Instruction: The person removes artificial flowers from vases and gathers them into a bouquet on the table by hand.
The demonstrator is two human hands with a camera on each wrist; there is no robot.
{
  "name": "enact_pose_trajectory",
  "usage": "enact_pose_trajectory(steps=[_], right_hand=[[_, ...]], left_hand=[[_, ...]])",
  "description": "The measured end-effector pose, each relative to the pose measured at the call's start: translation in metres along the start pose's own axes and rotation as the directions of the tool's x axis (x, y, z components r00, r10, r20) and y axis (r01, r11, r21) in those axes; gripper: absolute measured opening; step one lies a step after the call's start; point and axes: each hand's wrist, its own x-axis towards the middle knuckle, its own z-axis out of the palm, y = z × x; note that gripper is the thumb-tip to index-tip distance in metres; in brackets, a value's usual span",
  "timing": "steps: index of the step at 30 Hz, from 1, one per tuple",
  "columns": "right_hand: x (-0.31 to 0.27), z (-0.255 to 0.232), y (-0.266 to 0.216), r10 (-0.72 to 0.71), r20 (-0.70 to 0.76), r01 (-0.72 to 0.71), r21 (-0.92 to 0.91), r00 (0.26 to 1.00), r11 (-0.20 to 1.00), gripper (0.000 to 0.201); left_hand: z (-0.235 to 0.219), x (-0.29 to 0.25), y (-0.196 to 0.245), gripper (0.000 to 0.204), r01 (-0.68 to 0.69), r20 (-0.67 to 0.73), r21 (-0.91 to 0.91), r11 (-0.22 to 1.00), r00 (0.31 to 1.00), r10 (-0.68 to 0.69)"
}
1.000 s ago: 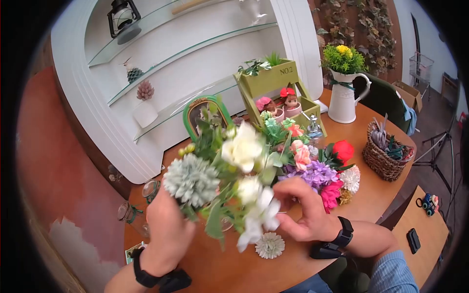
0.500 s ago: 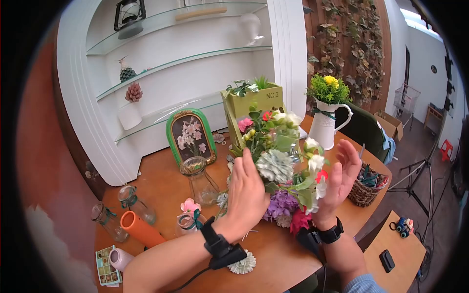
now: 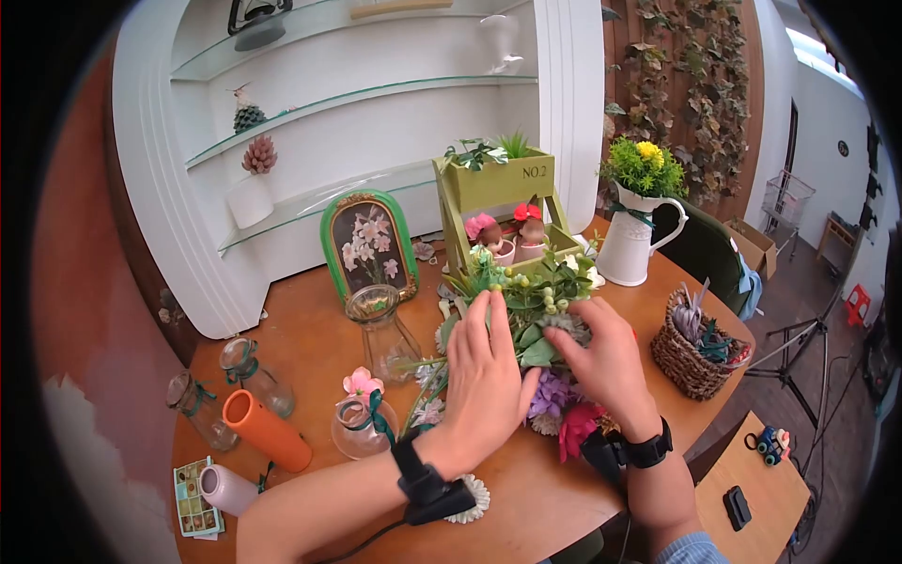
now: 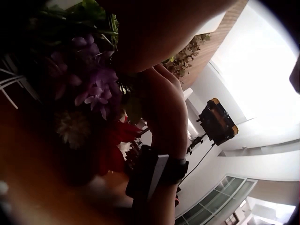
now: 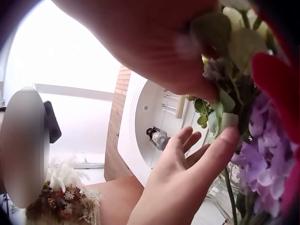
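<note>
On the table [image 3: 310, 357], both hands press the bouquet [image 3: 531, 310] flat, blooms rightward.

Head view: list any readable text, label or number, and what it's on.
"NO.2" on the front of the olive-green wooden planter box.
Printed card with small coloured pictures at the table's near left edge: too small to read.
Nothing legible in either wrist view.

Left hand [image 3: 484, 376]: fingers straight, together, pointing to 12 o'clock, palm down, forearm running in from 7 o'clock. Right hand [image 3: 606, 362]: fingers extended toward 10 o'clock, forearm from 5 o'clock. Both wrists banded.
</note>
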Motion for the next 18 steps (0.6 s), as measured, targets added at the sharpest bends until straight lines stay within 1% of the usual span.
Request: enact_pose_trajectory(steps=[1, 2, 3, 4, 5, 7, 8, 9, 11, 12, 13, 14, 15, 16, 17, 18], right_hand=[[0.001, -0.001, -0.001, 0.001, 0.005, -0.001, -0.001, 1.000, 1.000, 0.025], [0.002, -0.001, -0.003, 0.024, -0.082, -0.019, 0.060, 0.996, 0.998, 0.022], [0.003, -0.001, -0.003, 0.053, -0.166, -0.032, 0.125, 0.985, 0.992, 0.020], [0.004, 0.002, -0.001, 0.008, -0.277, 0.020, 0.099, 0.961, 0.995, 0.016], [0.004, -0.001, -0.004, -0.047, -0.357, 0.068, 0.047, 0.933, 0.997, 0.013], [0.004, -0.006, -0.012, -0.067, -0.479, 0.125, 0.090, 0.876, 0.988, 0.010], [0.003, -0.007, -0.011, -0.104, -0.542, 0.170, 0.072, 0.834, 0.983, 0.009], [0.001, -0.007, -0.010, -0.059, -0.578, 0.192, 0.171, 0.814, 0.966, 0.010], [-0.004, -0.006, -0.014, -0.060, -0.608, 0.275, 0.267, 0.792, 0.924, 0.011], [-0.005, -0.005, -0.016, -0.068, -0.600, 0.281, 0.269, 0.797, 0.921, 0.011], [-0.007, -0.004, -0.019, -0.151, -0.542, 0.302, 0.202, 0.827, 0.932, 0.013], [-0.008, -0.002, -0.022, -0.228, -0.479, 0.328, 0.136, 0.848, 0.935, 0.014], [-0.008, 0.000, -0.025, -0.261, -0.428, 0.336, 0.108, 0.865, 0.936, 0.017], [-0.008, 0.002, -0.024, -0.273, -0.402, 0.340, 0.106, 0.874, 0.934, 0.018], [-0.008, 0.003, -0.023, -0.281, -0.376, 0.342, 0.103, 0.883, 0.934, 0.020], [-0.007, 0.003, -0.024, -0.278, -0.372, 0.338, 0.107, 0.886, 0.935, 0.020]], left_hand=[[-0.004, -0.007, 0.003, 0.092, 0.005, 0.001, -0.002, 1.000, 1.000, -0.005], [-0.008, -0.015, 0.006, 0.086, -0.054, 0.118, 0.043, 0.998, 0.992, 0.049], [-0.011, -0.023, 0.007, 0.080, -0.116, 0.235, 0.082, 0.990, 0.967, 0.094], [-0.010, -0.033, 0.007, 0.076, -0.100, 0.299, 0.116, 0.988, 0.952, 0.061], [-0.008, -0.039, 0.005, 0.076, -0.089, 0.294, 0.118, 0.989, 0.954, 0.050], [-0.003, -0.046, -0.001, 0.075, -0.022, 0.374, 0.111, 0.994, 0.927, -0.022], [-0.001, -0.045, -0.006, 0.073, -0.032, 0.370, 0.099, 0.995, 0.929, -0.007], [0.001, -0.045, -0.009, 0.073, -0.022, 0.364, 0.100, 0.995, 0.931, -0.016], [0.002, -0.041, -0.010, 0.070, 0.001, 0.394, 0.061, 0.998, 0.919, -0.025], [0.002, -0.041, -0.009, 0.065, -0.003, 0.346, 0.020, 1.000, 0.938, -0.004], [-0.003, -0.042, -0.007, 0.065, 0.006, 0.343, 0.022, 1.000, 0.939, -0.013], [-0.014, -0.042, -0.002, 0.060, -0.030, 0.302, 0.034, 0.999, 0.953, 0.018], [-0.024, -0.043, 0.005, 0.056, -0.066, 0.263, 0.049, 0.997, 0.964, 0.051], [-0.033, -0.047, 0.009, 0.044, -0.133, 0.125, 0.052, 0.990, 0.984, 0.125], [-0.044, -0.052, 0.013, 0.044, -0.128, 0.134, 0.051, 0.991, 0.984, 0.120], [-0.056, -0.056, 0.017, 0.040, -0.097, 0.097, 0.002, 0.995, 0.991, 0.096]])
